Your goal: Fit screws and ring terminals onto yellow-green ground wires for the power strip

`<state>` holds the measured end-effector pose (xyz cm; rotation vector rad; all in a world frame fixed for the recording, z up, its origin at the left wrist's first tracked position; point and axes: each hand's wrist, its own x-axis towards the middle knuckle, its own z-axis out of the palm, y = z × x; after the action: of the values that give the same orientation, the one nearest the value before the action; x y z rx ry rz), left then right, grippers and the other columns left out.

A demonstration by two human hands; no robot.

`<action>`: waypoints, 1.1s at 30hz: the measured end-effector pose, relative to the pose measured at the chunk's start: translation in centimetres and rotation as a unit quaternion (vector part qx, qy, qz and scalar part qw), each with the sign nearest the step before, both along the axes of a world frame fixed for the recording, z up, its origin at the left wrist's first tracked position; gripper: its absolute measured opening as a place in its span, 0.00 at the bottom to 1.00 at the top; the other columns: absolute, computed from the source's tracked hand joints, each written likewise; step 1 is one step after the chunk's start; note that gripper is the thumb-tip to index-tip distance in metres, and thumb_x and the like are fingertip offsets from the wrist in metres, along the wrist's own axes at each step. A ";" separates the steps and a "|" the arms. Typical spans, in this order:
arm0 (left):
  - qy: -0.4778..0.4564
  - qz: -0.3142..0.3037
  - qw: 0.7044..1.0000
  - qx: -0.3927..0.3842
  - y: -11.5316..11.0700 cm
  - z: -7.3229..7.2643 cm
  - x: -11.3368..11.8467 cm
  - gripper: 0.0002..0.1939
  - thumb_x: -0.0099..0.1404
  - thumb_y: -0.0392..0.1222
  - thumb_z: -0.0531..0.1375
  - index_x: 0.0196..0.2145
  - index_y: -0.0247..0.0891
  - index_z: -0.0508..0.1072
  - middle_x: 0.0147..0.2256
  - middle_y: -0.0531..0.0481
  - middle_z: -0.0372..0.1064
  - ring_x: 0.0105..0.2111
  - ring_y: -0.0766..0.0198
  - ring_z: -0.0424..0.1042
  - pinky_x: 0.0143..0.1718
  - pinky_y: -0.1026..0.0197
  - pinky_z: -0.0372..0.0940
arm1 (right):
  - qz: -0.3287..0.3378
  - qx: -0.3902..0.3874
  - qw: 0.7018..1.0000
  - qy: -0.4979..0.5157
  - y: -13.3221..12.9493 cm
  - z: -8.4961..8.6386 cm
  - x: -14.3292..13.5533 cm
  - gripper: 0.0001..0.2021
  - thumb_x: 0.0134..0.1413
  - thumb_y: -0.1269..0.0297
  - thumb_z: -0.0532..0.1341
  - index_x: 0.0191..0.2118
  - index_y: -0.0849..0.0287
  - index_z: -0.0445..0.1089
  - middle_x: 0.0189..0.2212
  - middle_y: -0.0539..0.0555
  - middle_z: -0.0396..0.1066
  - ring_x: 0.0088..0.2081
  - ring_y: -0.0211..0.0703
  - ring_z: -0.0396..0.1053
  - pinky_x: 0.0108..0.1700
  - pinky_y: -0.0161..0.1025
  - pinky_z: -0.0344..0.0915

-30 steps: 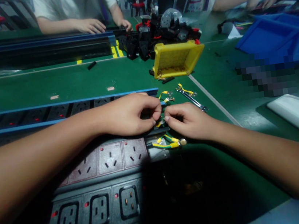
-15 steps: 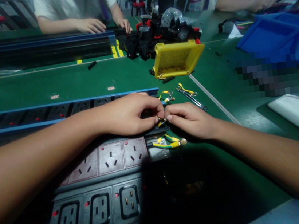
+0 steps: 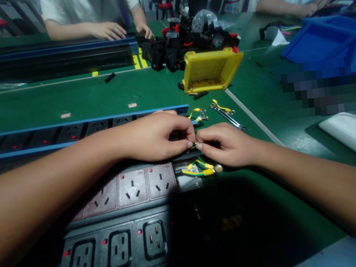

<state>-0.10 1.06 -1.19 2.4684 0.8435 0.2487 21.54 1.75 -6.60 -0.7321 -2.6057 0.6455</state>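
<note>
My left hand reaches over the row of power strips and pinches a small metal fitting, partly hidden by the fingertips. My right hand meets it from the right, its thumb and forefinger closed at the same small piece; what exactly it grips is too small to make out. Just below lie green-yellow wires with ring terminals, coming from the end of a strip with dark red sockets. Nearer me is a black strip with several outlets. Behind my hands are more wire ends with ring terminals.
A wrench lies behind my right hand beside a short green-yellow wire. Farther back are a tilted yellow bin with small brass-coloured parts and a heap of black parts. Blue bins stand right. Two other people sit opposite.
My fingertips have shifted slightly around the small metal fitting, the right thumb moving a little lower. The far person's hand at the black parts has moved slightly.
</note>
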 end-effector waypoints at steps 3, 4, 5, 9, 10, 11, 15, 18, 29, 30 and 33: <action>0.006 0.003 1.000 -0.001 0.0 0.0 0.0 0.09 0.64 0.40 0.56 0.38 0.37 0.75 0.33 0.50 0.72 0.35 0.65 0.67 0.37 0.64 0.57 | 0.021 0.028 0.999 -0.004 0.0 0.2 0.0 0.12 0.55 0.67 0.53 0.22 0.57 0.53 0.18 0.45 0.52 0.21 0.33 0.50 0.27 0.34 0.46; 0.008 0.003 1.000 0.000 0.0 -0.1 0.0 0.09 0.65 0.40 0.56 0.38 0.37 0.75 0.33 0.51 0.72 0.35 0.65 0.67 0.37 0.64 0.57 | 0.024 0.036 0.999 -0.005 0.0 0.2 0.0 0.12 0.55 0.68 0.53 0.22 0.57 0.53 0.17 0.45 0.52 0.21 0.33 0.50 0.27 0.34 0.46; 0.010 0.002 1.000 0.002 0.0 -0.1 0.0 0.09 0.65 0.41 0.56 0.38 0.38 0.75 0.33 0.51 0.72 0.35 0.65 0.67 0.37 0.64 0.57 | 0.026 0.043 0.999 -0.005 0.0 0.2 0.0 0.12 0.55 0.68 0.53 0.22 0.57 0.53 0.17 0.45 0.52 0.20 0.33 0.50 0.27 0.35 0.46; 0.018 0.003 1.000 0.018 0.0 -0.4 0.1 0.09 0.66 0.42 0.56 0.39 0.39 0.74 0.34 0.51 0.73 0.36 0.64 0.67 0.39 0.63 0.56 | 0.030 0.053 0.998 -0.002 0.0 0.3 0.0 0.11 0.55 0.68 0.53 0.23 0.57 0.54 0.17 0.45 0.52 0.20 0.34 0.51 0.27 0.35 0.47; 0.019 0.004 1.000 0.021 0.0 -0.4 0.1 0.09 0.66 0.42 0.56 0.40 0.39 0.74 0.34 0.51 0.73 0.36 0.64 0.67 0.40 0.62 0.56 | 0.032 0.053 0.998 -0.003 0.0 0.4 -0.1 0.11 0.55 0.67 0.53 0.23 0.57 0.54 0.17 0.45 0.52 0.20 0.34 0.52 0.28 0.35 0.47; 0.021 0.005 0.999 0.023 0.0 -0.5 0.1 0.09 0.66 0.42 0.56 0.40 0.40 0.74 0.34 0.51 0.72 0.37 0.64 0.67 0.40 0.62 0.55 | 0.034 0.054 0.998 -0.003 0.0 0.4 -0.1 0.11 0.55 0.68 0.52 0.23 0.57 0.54 0.17 0.45 0.52 0.21 0.34 0.52 0.28 0.35 0.47; 0.035 0.024 0.999 0.033 -0.2 -0.4 0.3 0.10 0.66 0.42 0.57 0.43 0.38 0.73 0.36 0.50 0.72 0.38 0.63 0.67 0.41 0.61 0.55 | 0.041 0.063 0.997 0.003 -0.1 0.5 -0.1 0.11 0.56 0.68 0.52 0.23 0.56 0.52 0.17 0.45 0.51 0.20 0.35 0.51 0.27 0.35 0.47; 0.051 0.031 0.997 0.039 -0.4 -0.2 0.5 0.15 0.66 0.44 0.56 0.48 0.38 0.71 0.40 0.49 0.73 0.40 0.61 0.67 0.43 0.61 0.56 | 0.042 0.072 0.997 0.005 -0.1 0.5 -0.1 0.12 0.57 0.68 0.52 0.23 0.56 0.51 0.17 0.45 0.51 0.21 0.35 0.51 0.27 0.35 0.47; 0.057 -0.010 0.998 -0.016 0.0 0.5 0.6 0.15 0.67 0.41 0.54 0.49 0.42 0.74 0.38 0.51 0.75 0.37 0.64 0.69 0.40 0.63 0.56 | 0.065 0.088 0.993 0.045 0.1 -0.1 0.0 0.12 0.58 0.68 0.53 0.24 0.56 0.54 0.18 0.46 0.55 0.21 0.35 0.54 0.28 0.35 0.48; 0.053 -0.009 0.998 -0.021 0.1 0.5 0.6 0.15 0.67 0.41 0.54 0.49 0.42 0.74 0.39 0.51 0.75 0.38 0.64 0.69 0.40 0.63 0.56 | 0.069 0.088 0.993 0.045 0.1 -0.1 -0.1 0.12 0.58 0.68 0.53 0.24 0.56 0.54 0.18 0.46 0.54 0.21 0.35 0.53 0.28 0.35 0.48; 0.052 0.003 0.998 -0.025 0.1 0.5 0.6 0.14 0.66 0.42 0.56 0.48 0.42 0.74 0.39 0.51 0.75 0.39 0.64 0.70 0.40 0.63 0.56 | 0.076 0.085 0.992 0.045 0.1 0.0 -0.1 0.12 0.58 0.68 0.53 0.23 0.56 0.53 0.18 0.45 0.53 0.21 0.35 0.52 0.28 0.36 0.47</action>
<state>0.48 1.13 -0.68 2.4505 0.8904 0.0999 21.45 1.85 -6.63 -0.4456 -2.6096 0.4796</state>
